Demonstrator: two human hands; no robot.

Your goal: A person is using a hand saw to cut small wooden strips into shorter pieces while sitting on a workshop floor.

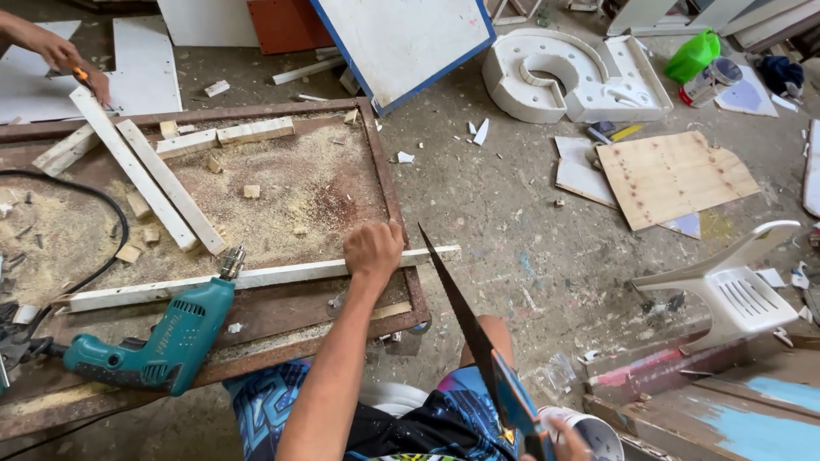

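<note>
My left hand (373, 249) presses down on a long white wooden strip (256, 277) that lies across the near side of a rusty metal-framed table (391, 192); the strip's right end sticks out past the table edge. My right hand (569, 440), low at the bottom right beside my knee, grips the blue handle of a handsaw (465, 320). Its dark blade points up and left toward the strip's overhanging end and stays apart from it.
A teal electric drill (162, 341) lies on the table's near edge, cord running left. Two white slats (154, 183), wood offcuts and sawdust cover the tabletop. Another person's hand (64, 55) works at the far left. A white plastic chair (735, 286), a plywood sheet (675, 175) and boards litter the floor.
</note>
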